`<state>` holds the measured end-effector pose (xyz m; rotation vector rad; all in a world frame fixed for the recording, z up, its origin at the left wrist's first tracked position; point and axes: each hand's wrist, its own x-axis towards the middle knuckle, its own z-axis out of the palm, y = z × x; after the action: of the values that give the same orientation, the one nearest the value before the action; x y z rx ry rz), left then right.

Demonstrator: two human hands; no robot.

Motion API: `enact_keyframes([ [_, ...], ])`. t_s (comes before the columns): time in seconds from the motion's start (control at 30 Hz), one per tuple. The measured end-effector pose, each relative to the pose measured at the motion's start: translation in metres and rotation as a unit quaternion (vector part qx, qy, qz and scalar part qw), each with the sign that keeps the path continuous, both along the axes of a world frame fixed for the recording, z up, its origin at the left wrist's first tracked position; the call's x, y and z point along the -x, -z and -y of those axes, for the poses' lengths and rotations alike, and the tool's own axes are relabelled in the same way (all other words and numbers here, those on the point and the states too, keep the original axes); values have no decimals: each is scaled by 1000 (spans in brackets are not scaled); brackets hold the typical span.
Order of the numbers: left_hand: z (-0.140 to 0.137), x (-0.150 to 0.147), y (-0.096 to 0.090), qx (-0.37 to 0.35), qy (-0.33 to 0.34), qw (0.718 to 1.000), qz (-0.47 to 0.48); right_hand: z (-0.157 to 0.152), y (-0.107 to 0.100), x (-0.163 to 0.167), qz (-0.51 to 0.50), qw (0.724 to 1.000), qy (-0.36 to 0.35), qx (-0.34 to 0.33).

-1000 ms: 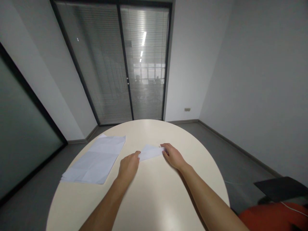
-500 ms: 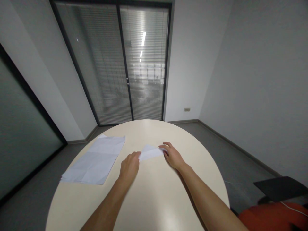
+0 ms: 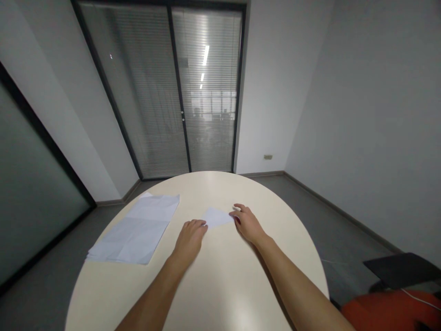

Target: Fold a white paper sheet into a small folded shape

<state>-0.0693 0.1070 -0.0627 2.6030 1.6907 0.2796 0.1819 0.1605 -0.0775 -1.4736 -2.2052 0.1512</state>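
Observation:
A small piece of folded white paper (image 3: pixel 216 217), roughly triangular, lies on the table between my hands. My left hand (image 3: pixel 190 237) is closed at its left corner, fingertips pressed together over the edge. At the opposite corner, my right hand (image 3: pixel 247 224) pinches the paper between thumb and forefinger, with its other fingers raised a little. The thumb of the left hand is partly hidden, as are the corners under the fingertips. Left of my left hand lies a stack of larger creased white sheets (image 3: pixel 141 230), apart from it.
The round cream table (image 3: pixel 210 280) fills the lower middle. A red-orange chair (image 3: pixel 382 312) stands at the lower right, with a black flat panel (image 3: pixel 403 269) above it. Beyond the table are a glass door with blinds (image 3: pixel 206 138) and a white wall (image 3: pixel 275 92).
My left hand has shifted slightly right, farther over the paper's left corner. The paper looks flatter, its front strip no longer standing out. My right hand has hardly moved.

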Motion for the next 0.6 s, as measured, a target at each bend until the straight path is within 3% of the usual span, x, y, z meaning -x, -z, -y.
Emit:
enact_keyframes([
  [0.1,5,-6,-7,18,-4,1000,-8,8,-6,10,35,999,-17,-20],
  [0.17,8,-10,-11,24,-13,1000,-7,17,-10,21,42,996,-76,-22],
  [0.27,11,-11,-13,21,-17,1000,4,31,-12,41,37,982,-184,29],
  [0.33,11,-10,-12,18,-16,1000,10,36,-12,48,43,975,-204,76],
  [0.47,12,-8,-11,13,-12,1000,12,34,-10,43,54,973,-182,127],
  [0.6,12,-10,-10,7,-19,1000,14,26,-9,28,61,983,-108,139],
])
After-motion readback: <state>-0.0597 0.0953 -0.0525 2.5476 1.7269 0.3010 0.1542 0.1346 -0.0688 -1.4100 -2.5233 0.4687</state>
